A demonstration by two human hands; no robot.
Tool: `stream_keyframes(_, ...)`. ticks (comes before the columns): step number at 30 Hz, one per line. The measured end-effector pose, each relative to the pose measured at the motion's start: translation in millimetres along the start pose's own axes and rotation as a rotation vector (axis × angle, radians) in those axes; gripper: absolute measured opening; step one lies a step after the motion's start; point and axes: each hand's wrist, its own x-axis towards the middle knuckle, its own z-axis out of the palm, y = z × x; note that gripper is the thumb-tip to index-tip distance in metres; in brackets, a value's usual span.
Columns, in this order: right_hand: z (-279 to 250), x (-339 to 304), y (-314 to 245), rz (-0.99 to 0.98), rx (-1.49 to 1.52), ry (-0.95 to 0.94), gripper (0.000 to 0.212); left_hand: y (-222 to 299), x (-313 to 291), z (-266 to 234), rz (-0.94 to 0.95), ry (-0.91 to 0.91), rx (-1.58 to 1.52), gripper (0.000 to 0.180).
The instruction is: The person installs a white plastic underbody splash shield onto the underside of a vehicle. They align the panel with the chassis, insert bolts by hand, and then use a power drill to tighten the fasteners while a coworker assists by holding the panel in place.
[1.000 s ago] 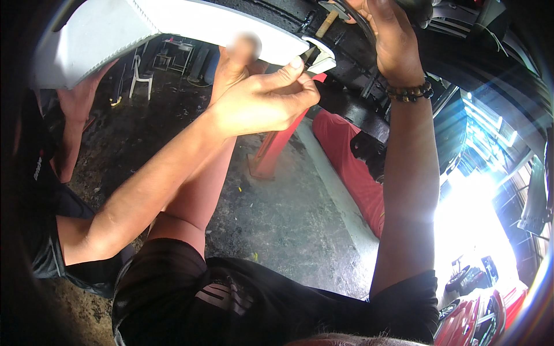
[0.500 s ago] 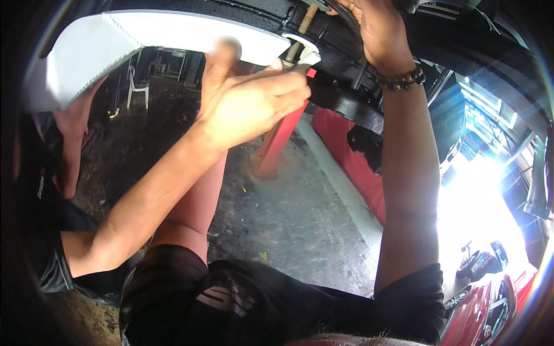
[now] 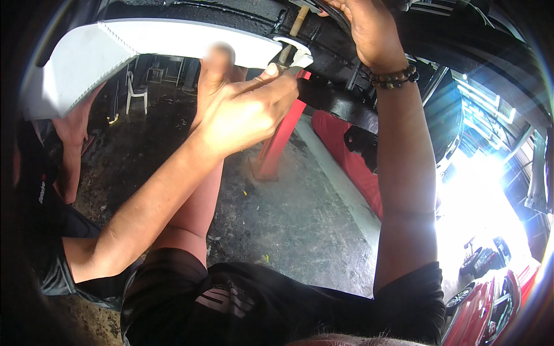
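Observation:
My left hand [image 3: 209, 86] is raised to the lower edge of a long white metal bar [image 3: 190, 37], its thumb area blurred against the bar's face and its other fingers largely hidden. A co-worker's hand [image 3: 248, 112] reaches across from the left, in front of my left arm. Its fingers and thumb pinch at the lower end of a long threaded bolt [image 3: 298, 22], beside a white notched plate [image 3: 301, 55] at the bar's right end. Higher up on the right, my right hand [image 3: 369, 29], above a beaded bracelet, curls around a dark curved cable-like piece [image 3: 340, 20].
Black vehicle underbody parts [image 3: 231, 12] hang overhead. A red post [image 3: 280, 141] stands on the wet-looking floor, with a red slanting part [image 3: 352, 155] beyond it. A white chair [image 3: 137, 92] is far left; a red car [image 3: 482, 305] stands lower right by bright light.
The white bar's right end and the bolt sit slightly lower and further left in the picture. The co-worker's hand has shifted the same way. My right hand has moved slightly left.

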Motion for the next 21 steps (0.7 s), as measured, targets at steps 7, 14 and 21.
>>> stream_keyframes(7, 7.7, -0.4, -10.7, -0.003, -0.053, 0.047, 0.072, -35.9, 6.1, -40.2, -0.162, -0.341, -1.322, 0.089)
stream_keyframes(14, 11.0, -2.1, -16.2, 0.057, 0.031, 0.029, 0.071, -14.3, 5.6, -10.1, 0.126, -0.129, -0.557, 0.086)
stream_keyframes(21, 1.2, 2.1, -0.6, -0.025, 0.084, -0.058, 0.071, -12.4, -2.8, 7.5, 0.151, 0.053, -0.491, 0.092)
